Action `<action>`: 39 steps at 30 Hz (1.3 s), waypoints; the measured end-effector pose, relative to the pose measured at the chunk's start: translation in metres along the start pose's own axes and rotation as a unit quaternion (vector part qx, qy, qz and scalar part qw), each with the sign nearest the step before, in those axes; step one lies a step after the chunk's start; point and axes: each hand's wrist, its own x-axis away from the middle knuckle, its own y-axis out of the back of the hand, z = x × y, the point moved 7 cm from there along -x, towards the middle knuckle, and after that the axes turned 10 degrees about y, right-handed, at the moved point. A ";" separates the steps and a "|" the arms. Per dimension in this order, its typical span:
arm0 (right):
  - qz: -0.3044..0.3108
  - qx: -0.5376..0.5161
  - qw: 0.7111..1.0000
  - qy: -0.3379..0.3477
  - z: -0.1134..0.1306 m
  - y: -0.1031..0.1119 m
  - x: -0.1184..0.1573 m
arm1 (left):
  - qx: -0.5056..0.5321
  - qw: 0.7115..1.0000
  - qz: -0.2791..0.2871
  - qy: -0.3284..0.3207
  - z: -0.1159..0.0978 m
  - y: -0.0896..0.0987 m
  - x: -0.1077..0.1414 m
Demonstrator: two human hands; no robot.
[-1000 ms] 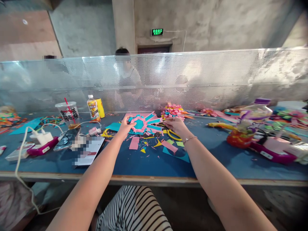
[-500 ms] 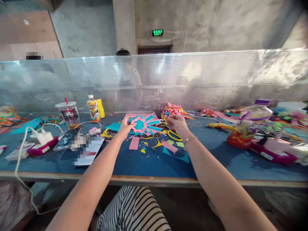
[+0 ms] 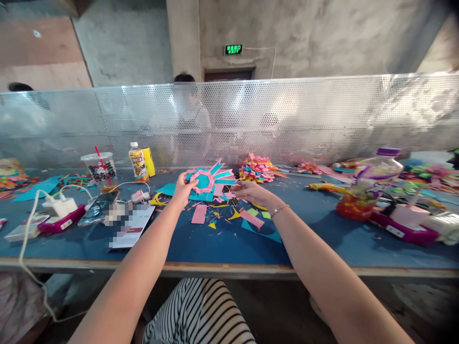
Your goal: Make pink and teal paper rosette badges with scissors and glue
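My left hand is closed on the left edge of a folded paper ring, pink around a blue middle. Blue and pink paper strips fan out from its right side. My right hand reaches to the tips of the lower strips with its fingers stretched out; whether they touch the paper is too small to tell. Under and around the hands lie a blue paper sheet, a pink paper piece and yellow scraps. Scissors with yellow handles are mostly hidden behind my right hand.
A heap of folded paper pieces stands behind my right hand. To the left are a cup with a straw, a bottle and a phone. A purple-capped bottle stands right. A perforated metal screen borders the table's back.
My right hand has moved slightly left and down toward the strips, its fingers now straighter. The strips on the ring have spread further apart, and the ring has shifted a little left.
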 end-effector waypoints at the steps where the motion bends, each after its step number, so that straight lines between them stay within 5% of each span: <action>1: 0.017 -0.021 1.000 -0.005 0.000 -0.007 0.002 | 0.001 1.000 0.001 0.004 0.000 0.000 0.000; 6: 0.051 -0.051 0.997 -0.025 -0.005 -0.020 0.002 | -0.021 1.000 -0.002 -0.021 -0.003 -0.001 0.001; 17: -0.154 -0.003 0.977 0.148 0.017 0.040 -0.015 | 0.009 0.998 -0.060 0.009 0.001 0.011 -0.002; 20: -0.121 0.036 0.984 0.127 0.014 0.024 -0.013 | 0.035 0.997 -0.064 -0.005 -0.002 0.010 -0.001; 25: 0.014 0.032 0.997 0.065 0.002 -0.034 -0.001 | 0.083 0.995 -0.042 -0.029 -0.013 0.000 0.005; 29: 0.066 0.031 0.996 0.044 -0.005 -0.067 0.005 | 0.107 0.994 -0.005 -0.025 -0.015 -0.013 0.012; 34: 0.091 -0.009 0.995 0.038 -0.010 -0.086 0.009 | 0.109 0.993 0.032 -0.045 -0.014 -0.024 0.016; 39: 0.048 -0.037 0.997 0.052 -0.010 -0.081 0.007 | 0.097 0.993 0.050 -0.053 -0.013 -0.027 0.016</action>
